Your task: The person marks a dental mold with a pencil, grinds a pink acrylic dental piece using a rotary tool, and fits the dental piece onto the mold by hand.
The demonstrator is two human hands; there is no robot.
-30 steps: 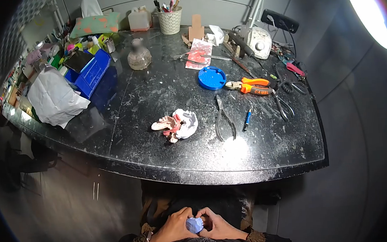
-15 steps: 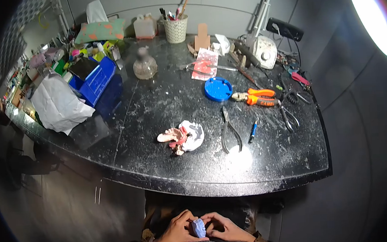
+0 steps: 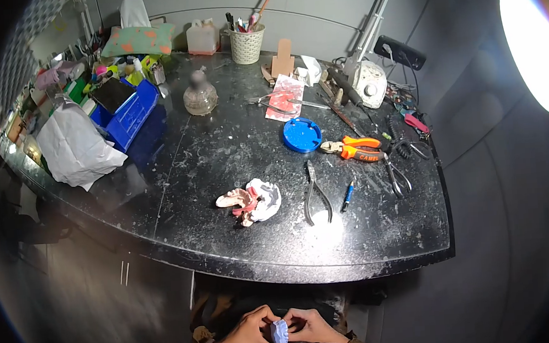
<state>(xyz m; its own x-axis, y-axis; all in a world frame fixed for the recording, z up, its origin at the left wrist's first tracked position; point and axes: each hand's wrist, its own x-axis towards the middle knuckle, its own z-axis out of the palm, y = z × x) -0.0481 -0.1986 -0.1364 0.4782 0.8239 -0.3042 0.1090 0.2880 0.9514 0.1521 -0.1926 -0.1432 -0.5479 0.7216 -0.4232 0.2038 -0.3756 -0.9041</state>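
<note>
A small pale-blue dental cast [image 3: 280,333] is held low at my lap, below the table's front edge. My left hand [image 3: 248,331] grips it from the left with bent fingers. From the other side my right hand [image 3: 313,328] closes its fingertips against the cast's right edge. The lower parts of both hands are partly hidden by my dark clothing. On the table ahead lie dental models [image 3: 256,202], white and pinkish with red material between them.
Cutting pliers [image 3: 316,197], a blue pen-like tool [image 3: 348,196], orange-handled pliers [image 3: 356,148] and a round blue lid [image 3: 302,135] lie on the black table [image 3: 229,256]. A glass burner bottle [image 3: 200,97] and blue bin [image 3: 134,117] stand farther back. A lamp [image 3: 534,49] shines at right.
The view has shifted, so the table items appear slightly further left and the hands lower. The cast stays between both hands and appears turned slightly.
</note>
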